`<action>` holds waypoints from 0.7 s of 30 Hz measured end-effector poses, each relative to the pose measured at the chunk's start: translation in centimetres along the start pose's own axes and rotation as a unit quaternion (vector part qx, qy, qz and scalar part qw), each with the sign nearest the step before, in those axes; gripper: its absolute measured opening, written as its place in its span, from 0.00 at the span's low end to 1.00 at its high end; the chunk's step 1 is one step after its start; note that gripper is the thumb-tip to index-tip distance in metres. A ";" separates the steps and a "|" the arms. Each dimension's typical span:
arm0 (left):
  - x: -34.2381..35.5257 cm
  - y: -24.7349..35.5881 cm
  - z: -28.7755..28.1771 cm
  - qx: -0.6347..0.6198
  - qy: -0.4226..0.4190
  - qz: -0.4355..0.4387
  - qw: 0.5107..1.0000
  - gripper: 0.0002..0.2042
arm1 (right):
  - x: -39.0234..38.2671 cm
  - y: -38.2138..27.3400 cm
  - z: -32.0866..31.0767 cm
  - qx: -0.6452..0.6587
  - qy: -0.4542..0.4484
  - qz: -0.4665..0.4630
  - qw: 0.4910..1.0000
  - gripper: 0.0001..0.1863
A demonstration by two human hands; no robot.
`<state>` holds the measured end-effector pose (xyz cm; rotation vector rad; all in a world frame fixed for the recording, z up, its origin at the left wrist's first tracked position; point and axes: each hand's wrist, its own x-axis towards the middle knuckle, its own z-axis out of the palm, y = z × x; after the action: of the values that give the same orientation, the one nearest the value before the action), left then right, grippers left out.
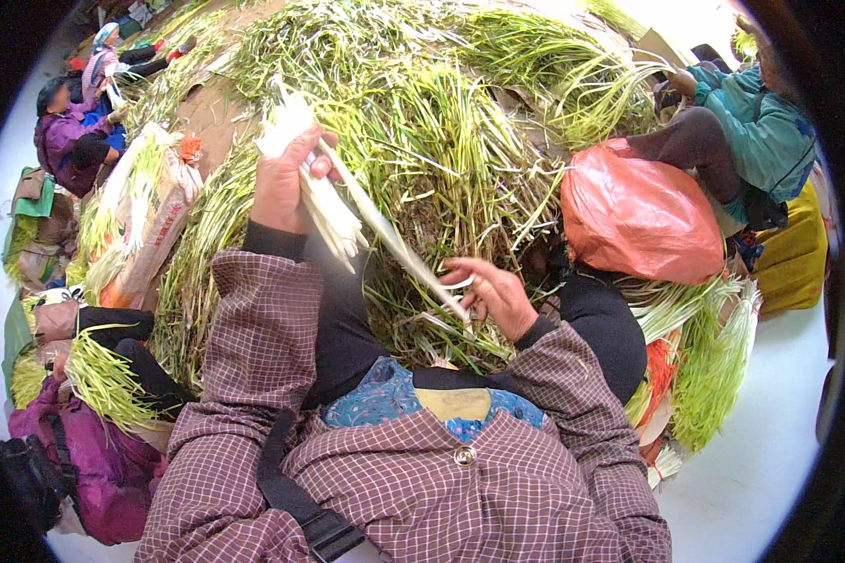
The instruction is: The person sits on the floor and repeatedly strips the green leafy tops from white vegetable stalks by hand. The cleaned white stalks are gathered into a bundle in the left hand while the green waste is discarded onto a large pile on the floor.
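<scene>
My left hand (284, 185), raised left of centre, is closed around a bunch of white, leek-like stalks (329, 211). Their pale ends stick out above and below the fist. One longer stalk (385, 230) slants out of the bunch, down to the right. By its lower end is my right hand (499, 298), its fingers curled and a thin white strip (457, 284) at the fingertips. Motion slightly blurs this stalk and the fingers. Under both hands spreads a big heap of long green and yellowish stalks (432, 141), with withered leaves near my lap.
An orange-red plastic bag (638, 216) stands right of my knee, beside bundled white-and-green stalks (718, 361). A person in teal (760, 131) sits at the right. More people sit at left, one in purple (94, 460) close by. A printed sack (160, 225) lies left of the heap.
</scene>
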<state>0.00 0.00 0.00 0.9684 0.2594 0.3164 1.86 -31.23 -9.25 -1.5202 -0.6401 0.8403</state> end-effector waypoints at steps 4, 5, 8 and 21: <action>-0.7 -0.2 1.1 0.042 0.035 0.018 0.998 0.08 | -0.8 -1.0 1.1 0.028 -0.053 0.007 0.998 0.21; -0.8 -0.1 1.5 0.053 0.043 0.026 0.997 0.08 | -1.2 -1.5 1.3 0.043 -0.053 -0.034 0.997 0.18; -0.8 -0.9 2.4 0.048 0.024 0.017 0.998 0.11 | -1.3 -2.9 2.0 0.074 -0.045 0.018 0.996 0.11; -4.0 -9.4 5.9 0.115 0.029 -0.182 0.976 0.29 | 2.1 -4.4 3.3 -0.157 0.202 -0.288 0.923 0.12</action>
<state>-0.19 -10.97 -4.36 1.1168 0.5265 -0.0227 0.74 -27.04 -5.22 -1.6005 -0.8752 -0.0325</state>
